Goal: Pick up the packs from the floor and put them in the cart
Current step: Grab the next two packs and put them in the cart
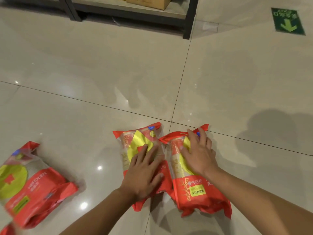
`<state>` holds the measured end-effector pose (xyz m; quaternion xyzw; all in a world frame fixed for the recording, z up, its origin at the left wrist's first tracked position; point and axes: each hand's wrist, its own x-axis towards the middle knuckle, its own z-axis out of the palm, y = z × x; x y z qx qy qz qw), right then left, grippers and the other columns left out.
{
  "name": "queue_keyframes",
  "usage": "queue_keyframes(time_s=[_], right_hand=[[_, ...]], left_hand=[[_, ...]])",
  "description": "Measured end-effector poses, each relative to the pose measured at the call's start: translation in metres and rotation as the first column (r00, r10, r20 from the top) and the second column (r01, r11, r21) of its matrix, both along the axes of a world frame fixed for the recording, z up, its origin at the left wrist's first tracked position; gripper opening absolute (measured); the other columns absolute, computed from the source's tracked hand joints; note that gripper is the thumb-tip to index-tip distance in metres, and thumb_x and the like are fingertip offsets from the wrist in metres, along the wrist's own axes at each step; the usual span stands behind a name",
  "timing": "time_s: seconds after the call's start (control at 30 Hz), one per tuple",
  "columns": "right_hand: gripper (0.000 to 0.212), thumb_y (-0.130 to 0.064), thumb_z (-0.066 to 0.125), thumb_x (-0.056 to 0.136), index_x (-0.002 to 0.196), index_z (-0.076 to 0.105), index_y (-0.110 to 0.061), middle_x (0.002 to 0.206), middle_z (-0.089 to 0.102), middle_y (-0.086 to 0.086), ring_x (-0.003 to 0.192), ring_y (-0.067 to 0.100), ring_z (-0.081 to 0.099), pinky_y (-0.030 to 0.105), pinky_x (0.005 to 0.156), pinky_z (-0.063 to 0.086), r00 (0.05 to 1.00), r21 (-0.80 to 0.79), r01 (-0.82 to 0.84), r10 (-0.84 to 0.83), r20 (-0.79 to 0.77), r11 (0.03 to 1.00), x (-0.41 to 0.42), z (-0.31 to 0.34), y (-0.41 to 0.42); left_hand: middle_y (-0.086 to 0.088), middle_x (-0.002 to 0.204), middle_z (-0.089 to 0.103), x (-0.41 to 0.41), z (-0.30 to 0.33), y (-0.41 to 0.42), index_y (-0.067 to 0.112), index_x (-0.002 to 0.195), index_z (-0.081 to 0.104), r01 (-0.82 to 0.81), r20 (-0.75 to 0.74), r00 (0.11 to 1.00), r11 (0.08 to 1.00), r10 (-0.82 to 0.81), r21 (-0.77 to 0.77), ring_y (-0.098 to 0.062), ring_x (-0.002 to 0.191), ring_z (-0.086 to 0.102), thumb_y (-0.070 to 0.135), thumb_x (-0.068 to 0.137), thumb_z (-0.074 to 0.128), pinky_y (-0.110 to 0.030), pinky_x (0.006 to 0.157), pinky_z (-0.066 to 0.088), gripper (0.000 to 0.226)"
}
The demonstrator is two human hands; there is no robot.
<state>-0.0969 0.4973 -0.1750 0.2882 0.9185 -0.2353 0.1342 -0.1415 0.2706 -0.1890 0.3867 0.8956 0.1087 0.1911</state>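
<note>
Glossy floor tiles (84, 68) are stretching far toward a shelf (128, 12). Both hands are pressing flat, fingers spread and not yet gripping: left hand (144, 173) on the middle pack (144, 143), right hand (198, 153) on the right pack (194, 189). Another pack (32, 185) is lying near left, blurred. Grasping is probably coming next, needing fingers curling under edges. Open room is lying all around; no cart is showing.

Two packs lie side by side on the floor (101, 73), touching: the left hand (144, 173) rests flat on the middle pack (135, 141), the right hand (198, 153) flat on the right pack (194, 189). A third pack (32, 185) lies well apart to the left of both hands. Beyond the hands stands a shelf rack (189, 22) bearing a box (149, 2), and far to the right of it a floor sign (288, 21).
</note>
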Motion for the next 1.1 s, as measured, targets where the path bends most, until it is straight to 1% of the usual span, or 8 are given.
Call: queue_keyframes(time_s=[0.07, 0.17, 0.33, 0.43, 0.53, 0.8, 0.93, 1.1], right_hand=[[0.073, -0.054, 0.053, 0.090, 0.153, 0.020, -0.034, 0.160, 0.010, 0.005, 0.143, 0.032, 0.019, 0.054, 0.108, 0.033, 0.985, -0.026, 0.157, -0.158, -0.065, 0.987, 0.007, -0.001, 0.005], [0.090, -0.056, 0.067, 0.078, 0.151, 0.020, -0.031, 0.152, 0.028, 0.010, 0.137, 0.036, 0.030, 0.049, 0.107, 0.037, 0.930, -0.208, 0.365, -0.364, 0.043, 0.907, 0.018, -0.010, 0.017], [0.113, -0.055, 0.082, 0.065, 0.152, 0.016, -0.025, 0.142, 0.051, 0.008, 0.120, 0.030, 0.058, 0.044, 0.097, 0.051, 0.876, -0.505, 0.472, -0.446, 0.181, 0.723, 0.029, -0.019, 0.032], [0.092, -0.039, 0.087, 0.069, 0.141, 0.033, -0.020, 0.122, 0.059, -0.004, 0.097, 0.015, 0.064, 0.034, 0.076, 0.056, 0.878, -0.581, 0.455, -0.447, 0.168, 0.675, 0.033, -0.018, 0.039], [0.070, -0.034, 0.088, 0.068, 0.125, 0.047, -0.029, 0.110, 0.064, -0.009, 0.092, 0.016, 0.069, 0.043, 0.084, 0.059, 0.869, -0.636, 0.447, -0.473, 0.144, 0.629, 0.037, -0.019, 0.042], [0.087, -0.024, 0.083, 0.077, 0.148, 0.032, -0.035, 0.131, 0.050, -0.015, 0.098, 0.007, 0.066, 0.025, 0.073, 0.056, 0.857, -0.742, 0.356, -0.515, 0.017, 0.568, 0.022, 0.036, 0.065], [0.087, -0.022, 0.081, 0.080, 0.150, 0.030, -0.035, 0.137, 0.038, -0.023, 0.094, -0.014, 0.058, 0.009, 0.068, 0.051, 0.852, -0.743, 0.301, -0.518, -0.072, 0.597, 0.021, 0.113, 0.077], [0.092, -0.032, 0.085, 0.073, 0.148, 0.033, -0.041, 0.141, 0.041, -0.025, 0.112, -0.002, 0.059, 0.035, 0.097, 0.053, 0.830, -0.740, 0.262, -0.535, -0.155, 0.620, 0.022, 0.280, 0.086]], left_hand=[[-0.002, 0.167, 0.023, -0.008, 0.002, -0.006, 0.030, 0.154, 0.031, -0.307, 0.000, 0.951, 0.943, 0.309, 0.130, -0.026, 0.156, 0.012, 0.062, 0.095, 0.031, -0.050, 0.120, 0.018, 0.067], [-0.013, 0.158, 0.035, -0.022, 0.001, -0.011, 0.018, 0.153, 0.031, -0.784, 0.186, 0.620, 0.610, 0.763, 0.113, -0.037, 0.143, 0.037, 0.071, 0.080, 0.045, -0.057, 0.112, 0.032, 0.092], [-0.009, 0.131, 0.061, -0.022, -0.008, -0.013, 0.031, 0.144, 0.025, -0.946, 0.721, 0.207, 0.322, 0.661, -0.024, -0.030, 0.105, 0.070, 0.060, 0.069, 0.082, -0.049, 0.082, 0.061, 0.098], [-0.002, 0.110, 0.068, -0.024, -0.008, -0.010, 0.020, 0.132, 0.038, -0.949, 0.756, 0.202, 0.316, 0.623, -0.007, -0.021, 0.088, 0.073, 0.036, 0.074, 0.088, -0.035, 0.064, 0.060, 0.077], [-0.008, 0.112, 0.074, -0.026, -0.008, -0.010, 0.019, 0.128, 0.049, -0.943, 0.772, 0.191, 0.331, 0.606, -0.026, -0.027, 0.088, 0.078, 0.048, 0.060, 0.094, -0.047, 0.073, 0.065, 0.087], [-0.008, 0.111, 0.072, -0.018, 0.029, 0.012, 0.021, 0.128, 0.049, -0.957, 0.833, 0.190, 0.288, 0.519, 0.039, -0.025, 0.086, 0.077, 0.019, 0.074, 0.088, -0.033, 0.061, 0.062, 0.067], [-0.004, 0.108, 0.073, -0.024, 0.109, 0.025, 0.025, 0.123, 0.053, -0.951, 0.854, 0.247, 0.283, 0.458, 0.123, -0.016, 0.079, 0.078, 0.017, 0.076, 0.086, -0.028, 0.057, 0.061, 0.058], [-0.003, 0.113, 0.071, -0.036, 0.277, 0.036, 0.025, 0.131, 0.050, -0.929, 0.860, 0.318, 0.312, 0.400, 0.199, -0.021, 0.089, 0.077, 0.020, 0.076, 0.086, -0.031, 0.062, 0.062, 0.066]])
